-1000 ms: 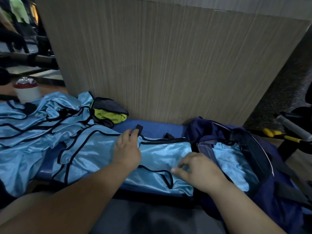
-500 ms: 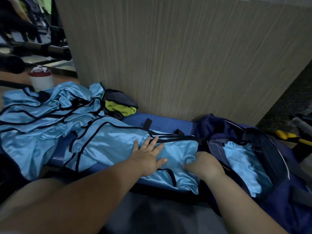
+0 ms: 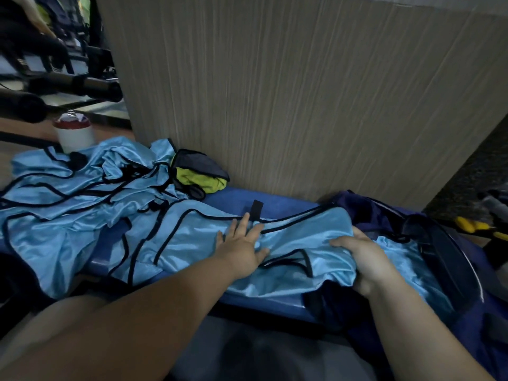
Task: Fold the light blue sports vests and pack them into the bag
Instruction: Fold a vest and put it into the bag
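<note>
Where the blue worktop ends at the back, a tall panel of pale wood grain stands and fills most of the upper view. On the left part of the worktop lies a loose pile of light blue vests with black trim, crumpled, one over another. At the right end sits the dark blue bag, its mouth open toward me, and inside it I see light blue cloth.

Between the pile and the bag one vest is stretched across the worktop in front of me, and its right end reaches the edge of the bag. My left hand lies flat on the middle of this vest, with the fingers straight and spread, pressing the cloth down. My right hand grips the right end of the same vest. The thumb is on top, and the other fingers are curled round the bunched cloth and mostly hidden.

Behind the pile, against the panel, rests a dark pouch with yellow-green cloth coming out of it. Further left stands a white cup with a red lid, just behind the pile. A short black strap lies on the worktop just beyond my left fingers. At the far right some yellow handles show, too blurred to tell more.
</note>
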`<state>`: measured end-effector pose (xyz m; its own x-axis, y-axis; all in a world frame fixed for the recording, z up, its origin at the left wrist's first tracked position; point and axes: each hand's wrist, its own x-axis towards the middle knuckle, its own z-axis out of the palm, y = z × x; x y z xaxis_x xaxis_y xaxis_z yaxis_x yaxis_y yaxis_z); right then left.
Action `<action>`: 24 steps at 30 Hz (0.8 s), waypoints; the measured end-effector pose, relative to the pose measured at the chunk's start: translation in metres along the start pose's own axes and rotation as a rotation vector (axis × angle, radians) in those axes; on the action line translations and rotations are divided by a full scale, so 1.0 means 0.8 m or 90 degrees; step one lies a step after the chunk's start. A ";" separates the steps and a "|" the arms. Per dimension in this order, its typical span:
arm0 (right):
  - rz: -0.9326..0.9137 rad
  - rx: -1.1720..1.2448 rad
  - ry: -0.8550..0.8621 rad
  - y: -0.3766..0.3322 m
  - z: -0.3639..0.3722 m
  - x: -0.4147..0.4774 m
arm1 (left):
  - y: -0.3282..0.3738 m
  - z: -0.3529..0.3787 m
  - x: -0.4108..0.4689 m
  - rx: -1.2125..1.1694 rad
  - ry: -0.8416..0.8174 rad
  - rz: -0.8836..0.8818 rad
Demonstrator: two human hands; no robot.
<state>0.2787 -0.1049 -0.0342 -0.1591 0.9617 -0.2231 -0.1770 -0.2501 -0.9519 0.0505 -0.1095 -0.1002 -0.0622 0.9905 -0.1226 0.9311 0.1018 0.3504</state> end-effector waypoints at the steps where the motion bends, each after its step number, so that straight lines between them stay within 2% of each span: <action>1: -0.004 0.034 0.008 -0.006 -0.005 0.000 | -0.002 -0.001 0.001 0.009 -0.001 0.003; 5: -0.024 0.129 -0.007 -0.021 -0.023 0.000 | -0.009 -0.001 0.001 0.028 -0.023 0.040; 9: -0.031 0.126 -0.021 -0.027 -0.006 0.005 | -0.015 -0.005 -0.002 -0.037 -0.007 0.077; 12: -0.031 0.044 -0.061 -0.020 0.039 0.013 | -0.020 -0.016 -0.005 -0.256 0.046 0.048; 15: -0.040 -0.022 -0.118 -0.005 0.095 0.026 | -0.028 -0.035 -0.007 -0.525 0.054 -0.048; 19: -0.025 -0.186 -0.160 0.025 0.158 0.048 | -0.037 -0.067 -0.009 -0.757 0.037 -0.139; 21: -0.023 -0.257 -0.183 0.040 0.180 0.055 | -0.043 -0.076 -0.015 -0.787 0.030 -0.164; 24: -0.039 -0.387 -0.231 0.054 0.202 0.051 | -0.055 -0.079 -0.019 -0.701 0.058 -0.131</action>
<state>0.1079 -0.0945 -0.0505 -0.4984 0.8478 -0.1813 0.3602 0.0123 -0.9328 -0.0120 -0.1236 -0.0549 -0.2456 0.9440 -0.2201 0.0772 0.2454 0.9663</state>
